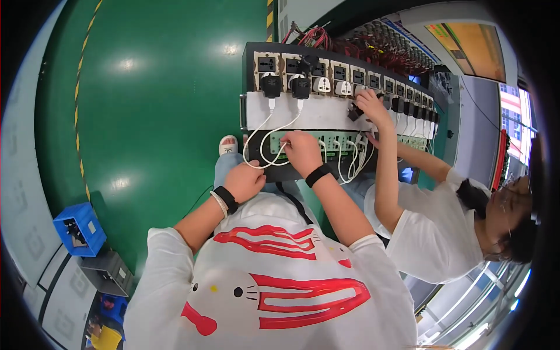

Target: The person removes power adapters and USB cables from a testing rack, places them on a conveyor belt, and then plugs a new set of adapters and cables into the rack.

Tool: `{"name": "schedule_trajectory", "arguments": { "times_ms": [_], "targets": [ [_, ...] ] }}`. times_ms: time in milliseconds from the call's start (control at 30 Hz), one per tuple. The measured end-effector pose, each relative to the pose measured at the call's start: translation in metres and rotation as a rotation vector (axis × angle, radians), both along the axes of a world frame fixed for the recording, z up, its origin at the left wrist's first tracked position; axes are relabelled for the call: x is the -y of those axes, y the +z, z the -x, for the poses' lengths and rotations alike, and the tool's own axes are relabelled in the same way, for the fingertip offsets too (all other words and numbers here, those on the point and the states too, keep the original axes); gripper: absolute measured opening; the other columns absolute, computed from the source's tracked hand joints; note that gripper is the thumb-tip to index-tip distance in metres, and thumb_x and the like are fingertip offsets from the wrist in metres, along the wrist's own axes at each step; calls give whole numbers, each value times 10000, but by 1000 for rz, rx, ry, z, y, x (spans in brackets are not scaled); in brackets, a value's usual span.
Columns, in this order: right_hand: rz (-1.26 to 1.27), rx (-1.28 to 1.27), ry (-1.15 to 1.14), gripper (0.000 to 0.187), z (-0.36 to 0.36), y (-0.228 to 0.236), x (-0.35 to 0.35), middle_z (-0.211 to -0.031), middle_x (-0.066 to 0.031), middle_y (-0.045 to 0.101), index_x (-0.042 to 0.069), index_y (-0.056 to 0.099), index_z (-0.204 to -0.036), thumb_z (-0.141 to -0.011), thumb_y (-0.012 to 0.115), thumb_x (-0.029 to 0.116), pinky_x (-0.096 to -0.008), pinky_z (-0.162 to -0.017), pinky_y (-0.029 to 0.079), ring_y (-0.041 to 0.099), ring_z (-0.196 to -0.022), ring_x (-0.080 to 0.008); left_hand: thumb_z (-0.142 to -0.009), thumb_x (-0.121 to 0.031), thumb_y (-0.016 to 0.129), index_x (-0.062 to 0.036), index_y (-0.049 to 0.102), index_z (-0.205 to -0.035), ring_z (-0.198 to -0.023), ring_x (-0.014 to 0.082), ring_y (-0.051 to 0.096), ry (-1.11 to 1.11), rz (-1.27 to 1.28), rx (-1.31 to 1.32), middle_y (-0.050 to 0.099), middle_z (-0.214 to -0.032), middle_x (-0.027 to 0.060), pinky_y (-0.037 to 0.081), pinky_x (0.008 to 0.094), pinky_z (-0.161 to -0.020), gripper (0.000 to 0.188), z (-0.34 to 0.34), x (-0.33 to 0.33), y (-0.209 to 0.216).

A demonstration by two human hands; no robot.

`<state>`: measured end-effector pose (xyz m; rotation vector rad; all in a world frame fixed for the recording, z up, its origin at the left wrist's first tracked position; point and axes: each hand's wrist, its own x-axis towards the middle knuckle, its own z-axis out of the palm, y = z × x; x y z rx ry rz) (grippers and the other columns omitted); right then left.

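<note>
My left hand (244, 181) is closed at the front edge of a black test bench, its fingertips at the loop of a white charging cable (247, 149). My right hand (303, 154) pinches the end of a white cable at the green circuit board (275, 143); the fingers mostly hide the connector. Two black charger plugs (270, 86) sit in the sockets at the left end of the bench, each with a white cable hanging from it. Between sockets and board runs a white panel (315, 112).
To my right a co-worker's hand (373, 107) reaches over the bench by a black adapter (354, 112). Several white cables (353, 160) hang from the board beside my right hand. Red wires (315, 37) bundle behind the bench. A blue crate (80, 229) stands on the green floor.
</note>
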<state>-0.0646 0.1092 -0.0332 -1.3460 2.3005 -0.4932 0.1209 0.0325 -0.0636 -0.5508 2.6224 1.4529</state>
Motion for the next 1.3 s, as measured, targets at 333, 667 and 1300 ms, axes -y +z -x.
{"name": "schedule_trajectory", "arguments": {
  "times_ms": [333,667,1300],
  "targets": [
    [123,-108,58,47,-10,-6,-2,-679,-142,534,41,544,-707,-681,577,20,-451,-634,444,553,-707,-356,-788,-247,496,-5,623,-726,-761,353,584,-355,-56,269,578,-812,174,470,450,-680,280,1,20,21],
    [258,-53,-326,208,103,51,80,-857,-170,640,44,644,-909,-736,530,23,-393,-740,482,609,-844,-331,-817,-245,486,-4,592,-751,-794,353,569,-308,1,222,581,-810,180,462,443,-709,271,-38,57,31],
    [182,-28,-474,270,107,14,39,-876,-244,610,41,476,-1047,-907,408,262,-481,-719,445,581,-824,-411,-805,-162,551,-17,557,-787,-715,313,544,-180,-150,-51,555,-777,142,439,399,-636,146,-27,70,50]
  ]
}}
